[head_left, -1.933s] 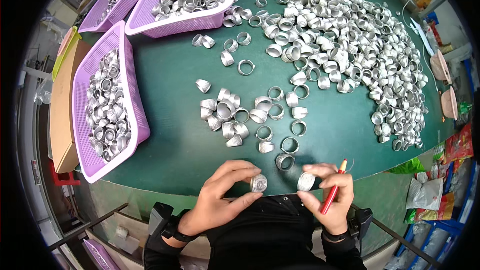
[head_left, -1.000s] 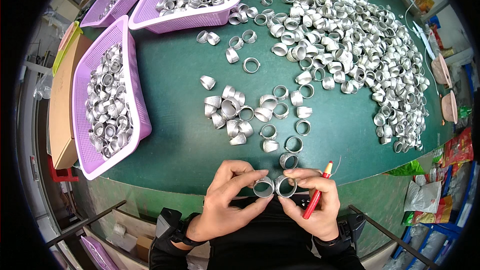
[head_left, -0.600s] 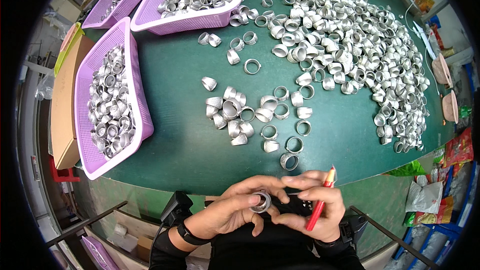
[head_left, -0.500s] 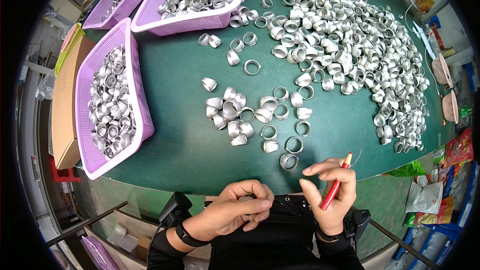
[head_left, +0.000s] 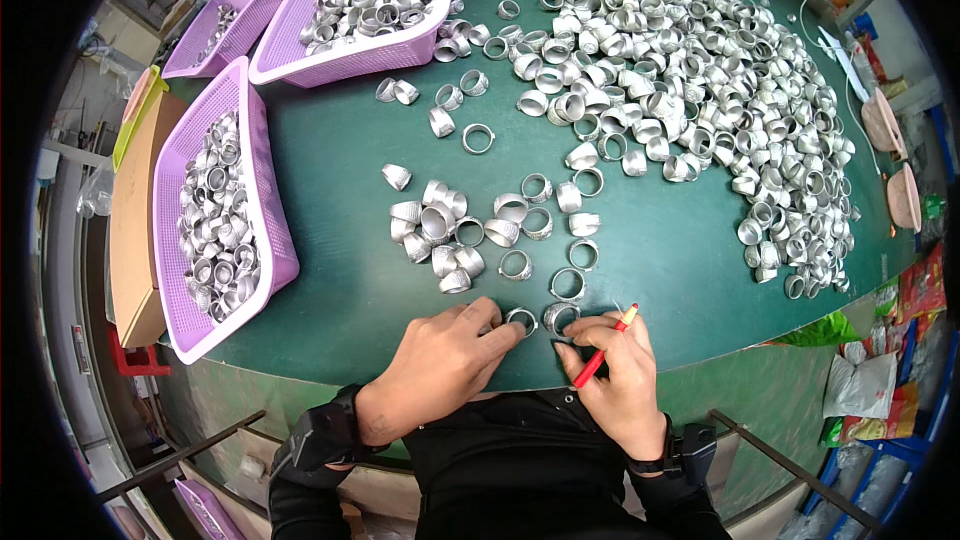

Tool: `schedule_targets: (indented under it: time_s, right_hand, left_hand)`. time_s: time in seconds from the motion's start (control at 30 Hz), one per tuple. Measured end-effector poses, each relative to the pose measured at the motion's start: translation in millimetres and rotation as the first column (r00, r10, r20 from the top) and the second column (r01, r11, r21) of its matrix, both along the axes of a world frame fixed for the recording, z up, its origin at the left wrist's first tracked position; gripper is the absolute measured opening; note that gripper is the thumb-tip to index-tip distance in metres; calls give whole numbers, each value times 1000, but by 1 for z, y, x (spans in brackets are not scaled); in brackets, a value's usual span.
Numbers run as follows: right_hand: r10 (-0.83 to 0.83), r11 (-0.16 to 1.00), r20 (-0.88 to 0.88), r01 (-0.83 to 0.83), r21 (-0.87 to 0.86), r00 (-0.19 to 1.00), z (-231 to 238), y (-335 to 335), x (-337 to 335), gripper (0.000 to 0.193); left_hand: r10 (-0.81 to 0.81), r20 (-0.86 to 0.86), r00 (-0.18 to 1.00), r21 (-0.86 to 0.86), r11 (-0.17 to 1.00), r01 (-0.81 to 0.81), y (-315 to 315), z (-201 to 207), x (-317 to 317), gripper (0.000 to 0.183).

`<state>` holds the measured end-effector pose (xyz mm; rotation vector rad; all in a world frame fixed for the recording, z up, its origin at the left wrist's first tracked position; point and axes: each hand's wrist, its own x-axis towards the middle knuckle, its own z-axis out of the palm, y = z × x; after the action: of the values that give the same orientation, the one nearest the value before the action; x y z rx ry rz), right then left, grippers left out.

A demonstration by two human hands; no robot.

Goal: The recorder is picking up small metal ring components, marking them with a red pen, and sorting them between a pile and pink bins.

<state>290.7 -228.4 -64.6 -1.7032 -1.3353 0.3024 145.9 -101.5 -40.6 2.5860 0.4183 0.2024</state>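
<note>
My left hand (head_left: 440,365) is closed, fingers bent, near the table's front edge; its fingertips grip a silver metal ring (head_left: 530,321), partly hidden behind them. My right hand (head_left: 618,375) holds a slim red pencil-shaped tool (head_left: 600,355) with a pale tip, slanting up to the right. Its thumb and forefinger also touch another wide silver ring (head_left: 558,314) on the table, beside the first. Just beyond stands a loose column of rings (head_left: 568,285). A small heap of similar rings (head_left: 437,223) lies further left.
A large pile of silver rings (head_left: 690,100) spreads over the right side of the green table (head_left: 340,270). Purple baskets stand at left: one long basket (head_left: 275,285), a back basket (head_left: 350,65) and a smaller basket (head_left: 180,65), all containing rings. A cardboard box (head_left: 140,230) stands beside them.
My left hand has moved forward from above my lap to the table, bringing a ring down. My right hand has come left and forward to the nearest ring, still holding the red tool.
</note>
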Motion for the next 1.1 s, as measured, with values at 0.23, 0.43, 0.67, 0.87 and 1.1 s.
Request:
schedule_targets:
  time_s: [0.23, 0.43, 0.67, 0.87, 1.1]
  right_hand:
    - [8, 999, 49, -6, -34, 999, 10, 8, 3, 29]
    - [13, 1000, -383, -1, 31, 924, 4, 1, -1, 29]
    - [248, 959, -617, -101, 264, 747, 4, -5, -11, 37]
    - [199, 972, -901, 40, 232, 385, 12, -2, -24, 32]
    - [132, 971, -944, 152, 184, 302, 24, 2, -29, 29]
  left_hand:
    - [231, 87, 969, -84, 971, -224, -10, 9, -1, 36]
    - [301, -5, 953, -89, 950, -301, -23, -5, 7, 33]
    - [412, 234, 880, -764, 638, -96, -30, -6, -8, 35]
    - [520, 63, 852, -890, -357, 283, -30, -7, -17, 31]
    - [554, -78, 829, -945, -306, 116, -29, 9, -12, 30]
